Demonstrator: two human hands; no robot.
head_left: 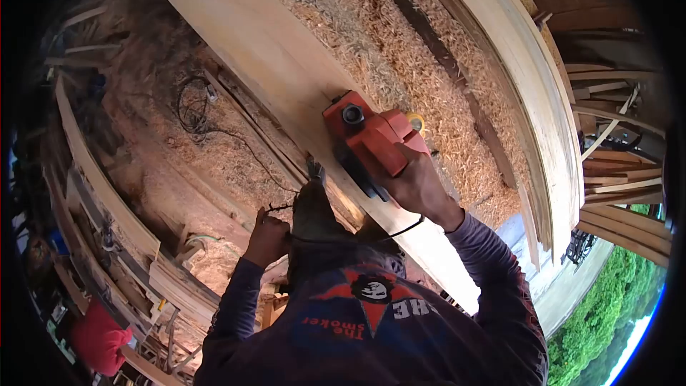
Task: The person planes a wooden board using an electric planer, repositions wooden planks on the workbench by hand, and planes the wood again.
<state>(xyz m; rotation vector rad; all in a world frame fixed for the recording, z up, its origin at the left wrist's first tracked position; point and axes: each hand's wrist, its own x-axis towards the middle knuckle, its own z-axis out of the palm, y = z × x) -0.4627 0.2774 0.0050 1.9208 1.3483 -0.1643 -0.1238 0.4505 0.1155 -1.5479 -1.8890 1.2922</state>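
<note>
My right hand is wrapped round the rear handle of a red electric planer. The planer rests on a long, pale wooden board that runs diagonally from the upper left to below my right arm. Beside my waist on the left, my left hand is closed on a black cord, which crosses in front of my body towards the planer. A short, dark, knotted piece sticks up from this fist. A shoe tip shows against the board's near edge.
Wood shavings cover the ground on both sides. A curved stack of planks stands at the right, with more planks at the left. A coiled cable lies on the ground. A red cloth-like item is at lower left.
</note>
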